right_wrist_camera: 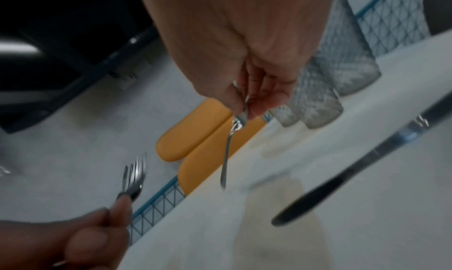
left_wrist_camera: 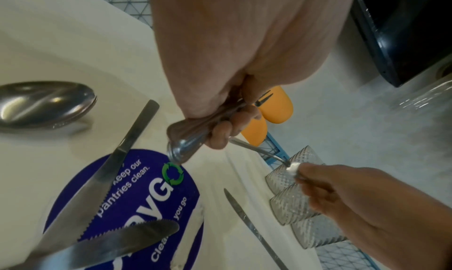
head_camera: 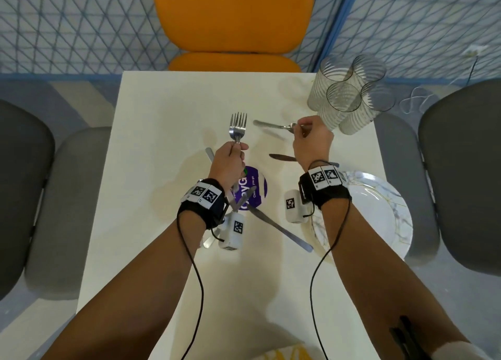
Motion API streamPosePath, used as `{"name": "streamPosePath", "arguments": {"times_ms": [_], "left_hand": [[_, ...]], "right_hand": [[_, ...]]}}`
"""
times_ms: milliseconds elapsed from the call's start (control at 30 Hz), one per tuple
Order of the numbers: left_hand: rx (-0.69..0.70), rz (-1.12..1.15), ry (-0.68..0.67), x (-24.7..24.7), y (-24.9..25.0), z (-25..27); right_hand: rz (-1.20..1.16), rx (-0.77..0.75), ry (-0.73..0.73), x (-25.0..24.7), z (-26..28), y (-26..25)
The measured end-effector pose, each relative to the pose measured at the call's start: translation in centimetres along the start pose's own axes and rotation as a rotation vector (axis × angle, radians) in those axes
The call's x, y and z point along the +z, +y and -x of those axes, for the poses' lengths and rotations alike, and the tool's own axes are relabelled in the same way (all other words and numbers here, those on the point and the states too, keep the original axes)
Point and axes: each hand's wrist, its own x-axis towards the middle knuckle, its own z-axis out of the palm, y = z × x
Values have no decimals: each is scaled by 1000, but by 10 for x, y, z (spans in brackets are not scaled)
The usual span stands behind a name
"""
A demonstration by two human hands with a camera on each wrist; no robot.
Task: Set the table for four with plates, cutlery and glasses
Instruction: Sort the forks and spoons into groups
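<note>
My left hand (head_camera: 237, 148) grips a bunch of steel forks (head_camera: 238, 127) by their handles, tines pointing away, above the middle of the white table (head_camera: 151, 148). The fork handles (left_wrist_camera: 188, 144) stick out below the left hand (left_wrist_camera: 227, 131). My right hand (head_camera: 302, 127) pinches one end of a thin steel utensil (head_camera: 271, 125), whose handle points left just over the table. The right hand (right_wrist_camera: 244, 107) shows the same pinch on the utensil (right_wrist_camera: 227, 152); I cannot tell what kind it is. Several ribbed glasses (head_camera: 349, 96) stand at the far right corner. Stacked plates (head_camera: 379, 210) lie near right.
Knives lie loose on the table: one (head_camera: 282, 157) by my right wrist, one (head_camera: 279, 229) near the plates, one (left_wrist_camera: 102, 177) across a purple round sticker (head_camera: 256, 188). A spoon (left_wrist_camera: 46, 104) lies left. An orange chair (head_camera: 233, 20) stands opposite, grey chairs (head_camera: 27, 197) at the sides.
</note>
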Motion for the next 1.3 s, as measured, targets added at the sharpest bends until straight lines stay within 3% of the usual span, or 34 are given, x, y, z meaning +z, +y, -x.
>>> {"name": "streamPosePath", "arguments": {"times_ms": [100, 300, 400, 567, 733, 867, 1000, 1133, 1300], "left_hand": [[-11, 37, 18, -3, 7, 7], [81, -36, -12, -2, 9, 29], [91, -58, -69, 2, 9, 46], [60, 136, -259, 10, 6, 70], [19, 281, -260, 10, 0, 73], [-11, 270, -303, 1, 0, 74], [-42, 284, -352, -10, 2, 73], [-21, 284, -292, -8, 5, 78], [67, 190, -249, -3, -1, 84]], "right_hand": [[-105, -104, -6, -23, 11, -18], [-178, -182, -309, -49, 32, -47], [-220, -225, -383, -47, 40, -61], [-185, -254, -352, -37, 47, -72], [-158, -270, -246, -30, 54, -70], [-267, -175, -371, -27, 57, -76], [-233, -284, -436, -21, 57, -81], [-141, -261, -490, -6, 65, -85], [-197, -164, -510, 5, 75, -92]]}}
